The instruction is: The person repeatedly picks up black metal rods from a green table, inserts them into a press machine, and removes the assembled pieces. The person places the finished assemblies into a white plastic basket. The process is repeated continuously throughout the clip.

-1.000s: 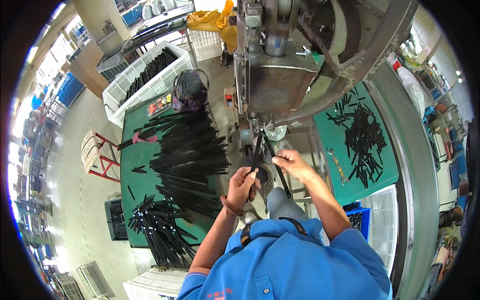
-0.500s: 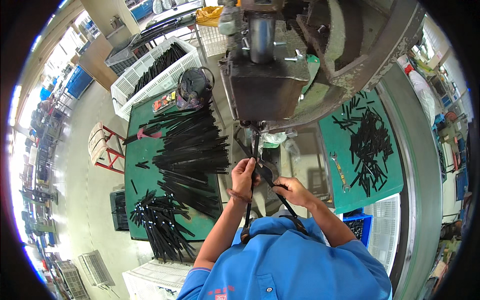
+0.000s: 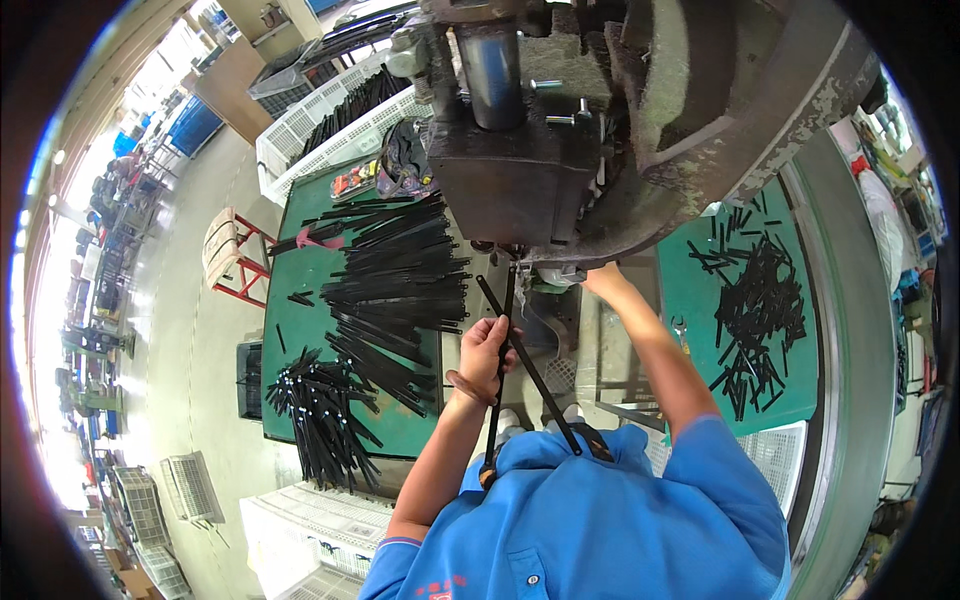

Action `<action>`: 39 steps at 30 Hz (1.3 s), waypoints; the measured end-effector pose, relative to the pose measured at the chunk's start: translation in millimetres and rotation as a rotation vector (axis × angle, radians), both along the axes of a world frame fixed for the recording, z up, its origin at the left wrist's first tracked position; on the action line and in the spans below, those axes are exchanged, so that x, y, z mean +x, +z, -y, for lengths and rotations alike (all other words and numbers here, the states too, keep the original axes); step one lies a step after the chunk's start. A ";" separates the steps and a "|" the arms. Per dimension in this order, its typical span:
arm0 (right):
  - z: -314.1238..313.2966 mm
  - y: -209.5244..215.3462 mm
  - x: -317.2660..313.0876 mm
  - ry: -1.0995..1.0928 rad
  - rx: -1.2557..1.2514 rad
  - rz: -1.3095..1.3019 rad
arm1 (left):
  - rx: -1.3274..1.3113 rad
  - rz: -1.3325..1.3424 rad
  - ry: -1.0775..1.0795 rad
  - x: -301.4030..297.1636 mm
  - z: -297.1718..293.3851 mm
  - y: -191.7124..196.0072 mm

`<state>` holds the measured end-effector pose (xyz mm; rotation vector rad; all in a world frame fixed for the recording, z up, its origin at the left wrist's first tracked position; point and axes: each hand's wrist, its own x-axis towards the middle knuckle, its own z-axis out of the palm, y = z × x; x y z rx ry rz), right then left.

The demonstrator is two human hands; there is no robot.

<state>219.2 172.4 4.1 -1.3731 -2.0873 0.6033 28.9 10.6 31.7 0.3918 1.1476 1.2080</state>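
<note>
1. While the dark press machine (image 3: 520,170) hangs over the middle of the scene, the left hand (image 3: 485,350) sits just below its base, fingers clenched around a long black strip (image 3: 500,350).
2. That strip runs nearly upright through the fist: its upper end reaches the underside of the press machine, and its lower end, with an orange-brown tip, drops toward the blue shirt (image 3: 600,520).
3. A 2nd long black strip (image 3: 530,365) slants from just under the press machine down to the right, passing just beside the left hand's fingertips; whether they touch it cannot be told.
4. The right hand (image 3: 603,280) is right at the lower edge of the press machine, to the right of the left hand. Its fingers are tucked under the machine, so whether they are closed or holding anything cannot be told.
5. Left of the press machine, a green table (image 3: 300,330) carries a broad stack of black strips (image 3: 390,290), and another bundle (image 3: 315,420) lies at the table's lower corner, overhanging its edge.
6. Right of the press machine, a 2nd green mat (image 3: 690,300) holds a loose heap of shorter black pieces (image 3: 755,310).
7. Beyond the table, up and left of the press machine, white crates (image 3: 320,120) hold more black strips.
</note>
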 end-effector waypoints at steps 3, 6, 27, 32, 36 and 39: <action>-42.5 -26.3 -28.0 -0.082 0.173 0.062 | 0.053 -0.051 0.001 8.5 -0.1 5.6; -43.8 -40.3 -35.7 -0.082 0.150 0.061 | 0.098 -0.035 -0.007 11.1 0.7 6.1; -40.4 -30.5 -26.9 -0.088 0.040 -0.117 | 0.039 -0.006 0.014 19.9 -3.9 -23.6; 27.5 21.6 -25.3 -0.050 -0.281 -0.319 | 0.069 0.034 -0.017 10.0 -3.8 -35.8; 61.0 40.6 -50.2 0.030 -0.296 -0.651 | 0.068 0.035 -0.030 10.0 -3.5 -33.7; 57.0 36.5 -60.2 0.002 0.000 -0.343 | 0.062 0.050 -0.032 10.0 -4.1 -29.3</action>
